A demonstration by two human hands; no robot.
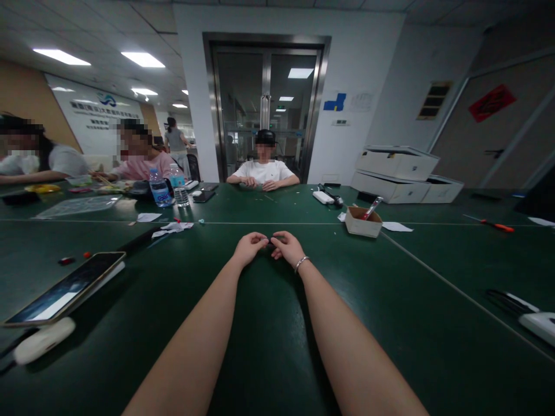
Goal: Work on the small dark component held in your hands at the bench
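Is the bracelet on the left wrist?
No, the silver-coloured bracelet circles the wrist of the right hand, while the left hand's wrist is bare.

Before you lies a green table (pixel 442 341), crossed by pale seams (pixel 295 223). At 12 o'clock you face glass double doors (pixel 240 86) in a metal frame (pixel 266 39), set in a white wall (pixel 364 58). At 10 o'clock, a panel (pixel 130 106) with lettering adjoins a tan wall (pixel 21 86). Rectangular ceiling lights (pixel 143 59) glow toward 11; at 2, a brownish door (pixel 463 138) bears a red decoration (pixel 492 103).
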